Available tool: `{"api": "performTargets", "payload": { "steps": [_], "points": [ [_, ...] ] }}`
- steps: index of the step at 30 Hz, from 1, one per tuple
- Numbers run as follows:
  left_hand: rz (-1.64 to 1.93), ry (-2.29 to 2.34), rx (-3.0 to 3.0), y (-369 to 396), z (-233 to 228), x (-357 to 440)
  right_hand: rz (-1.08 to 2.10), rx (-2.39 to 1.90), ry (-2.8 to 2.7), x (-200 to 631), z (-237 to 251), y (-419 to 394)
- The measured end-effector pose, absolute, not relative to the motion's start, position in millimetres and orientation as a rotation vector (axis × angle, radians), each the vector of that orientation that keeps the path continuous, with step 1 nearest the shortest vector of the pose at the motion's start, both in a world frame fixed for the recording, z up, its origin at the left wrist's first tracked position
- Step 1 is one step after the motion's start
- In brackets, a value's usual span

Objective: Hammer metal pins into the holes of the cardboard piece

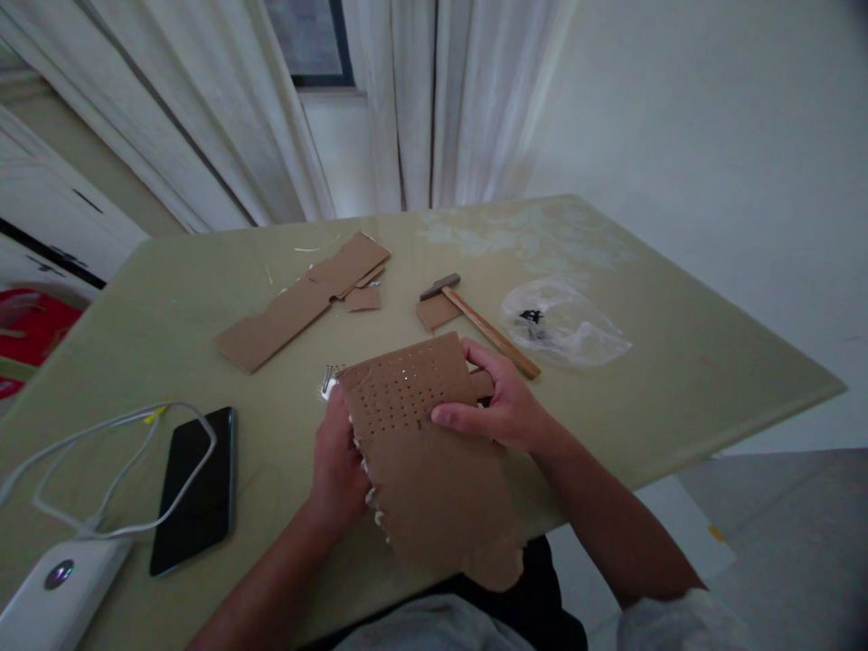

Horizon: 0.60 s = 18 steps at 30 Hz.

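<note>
Between my two hands I hold a brown cardboard piece [440,488] tilted over the table's near edge. Rows of small punched holes cover its far half, and whitish bits line its left edge. My left hand [337,461] grips that left edge, its fingers partly hidden behind the board. On the right side, my right hand [505,402] pinches the board with the thumb on top beside the holes and the other fingers around the edge. Several nails [332,372] lie just past my left hand. A hammer [485,325] with a wooden handle rests beyond the board, its head on a small cardboard square [438,313].
Cut cardboard strips [305,303] lie at the back left. A clear plastic bag [566,325] with small black things in it is at the right. A phone [193,493], a white cable [112,420] and a white power bank [64,592] occupy the left of the table [678,362].
</note>
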State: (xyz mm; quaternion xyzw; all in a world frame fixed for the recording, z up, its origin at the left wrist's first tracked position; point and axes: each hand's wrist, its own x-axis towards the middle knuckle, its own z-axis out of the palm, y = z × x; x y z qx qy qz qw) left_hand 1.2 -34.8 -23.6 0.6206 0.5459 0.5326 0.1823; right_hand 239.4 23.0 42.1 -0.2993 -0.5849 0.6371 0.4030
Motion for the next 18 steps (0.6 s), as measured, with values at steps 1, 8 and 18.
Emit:
{"api": "performTargets", "payload": {
  "steps": [1,8,18],
  "points": [
    [1.557,1.543,1.717,-31.6,-18.5,3.3,1.591,-0.757,-1.471,240.0,41.9,23.7],
    [2.056,1.469,2.032,-34.0,2.0,0.1,1.45,-0.844,-1.526,238.3,37.7,25.7],
    [1.714,1.291,2.358,-39.0,6.4,10.5,1.301,-0.868,-1.705,235.3,40.6,23.8]
  ]
}}
